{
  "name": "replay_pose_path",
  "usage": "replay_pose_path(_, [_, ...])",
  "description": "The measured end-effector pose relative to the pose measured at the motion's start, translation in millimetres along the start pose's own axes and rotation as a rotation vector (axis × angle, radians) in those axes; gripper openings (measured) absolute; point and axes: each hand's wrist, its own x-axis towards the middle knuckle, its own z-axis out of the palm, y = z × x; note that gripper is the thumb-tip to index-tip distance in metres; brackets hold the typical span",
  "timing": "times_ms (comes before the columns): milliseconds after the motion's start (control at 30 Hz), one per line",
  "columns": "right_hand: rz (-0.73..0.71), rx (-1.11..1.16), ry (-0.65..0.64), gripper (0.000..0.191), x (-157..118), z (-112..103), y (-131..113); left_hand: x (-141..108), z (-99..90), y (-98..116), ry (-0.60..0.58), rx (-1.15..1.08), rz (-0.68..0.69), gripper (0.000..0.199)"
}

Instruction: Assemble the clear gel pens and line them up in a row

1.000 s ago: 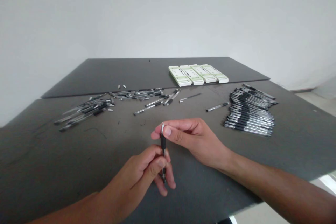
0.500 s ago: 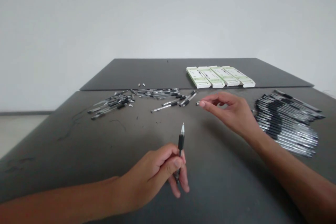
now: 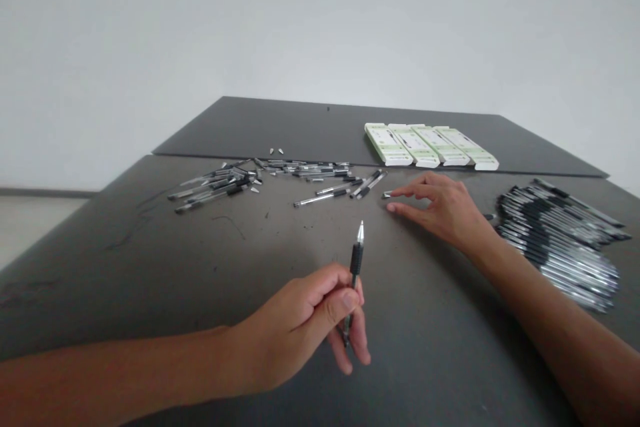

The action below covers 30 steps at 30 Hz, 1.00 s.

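Observation:
My left hand (image 3: 325,313) pinches a black-gripped pen (image 3: 357,259) between thumb and fingers, its silver tip pointing up. Over the dark table, my right hand (image 3: 389,201) has its thumb and index finger apart, with a small silver tip piece (image 3: 386,195) on the table at the index fingertip. Just left of that piece lie a few loose pens (image 3: 369,184). A looser heap of pen parts (image 3: 215,188) is farther left. Right of my right wrist is a large row of pens (image 3: 555,227), side by side.
Flat white and green boxes (image 3: 433,147) lie side by side on the back table section (image 3: 300,125). Two small silver tips (image 3: 276,151) sit near the seam, behind the pen parts. A pale wall (image 3: 320,27) rises behind.
My right thumb and index finger have parted at the small silver piece. The view has shifted and tilted slightly. My left hand still holds the pen upright.

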Motion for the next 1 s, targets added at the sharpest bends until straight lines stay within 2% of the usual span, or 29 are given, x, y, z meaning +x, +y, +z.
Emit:
replay_pose_path(200, [-0.102,0.017,0.071,0.033,-4,8,-19,3,1.0,-1,-0.034,-0.036,0.017,0.037])
replay_pose_path(333, [-0.197,0.006,0.029,0.030,4,8,-40,5,0.2,-4,-0.061,-0.076,0.048,0.038])
replay_pose_path(433, [-0.278,-0.032,-0.056,0.025,30,7,-50,5,1.4,-6,-0.080,-0.086,0.060,0.037])
replay_pose_path(567, [-0.354,0.005,-0.203,0.025,84,8,-60,6,1.6,-4,-0.086,-0.076,0.034,0.028])
replay_pose_path(733, [-0.334,-0.041,-0.330,0.026,141,15,-77,10,-7.5,3,-0.146,0.166,-0.002,0.023])
replay_pose_path(867, [-0.373,-0.055,-0.420,0.022,162,27,-89,10,-13.4,-6,-0.151,0.205,0.055,0.030])
replay_pose_path(1000, [-0.410,0.014,-0.430,0.023,166,37,-105,15,-13.2,-30,-0.182,0.167,0.032,0.034])
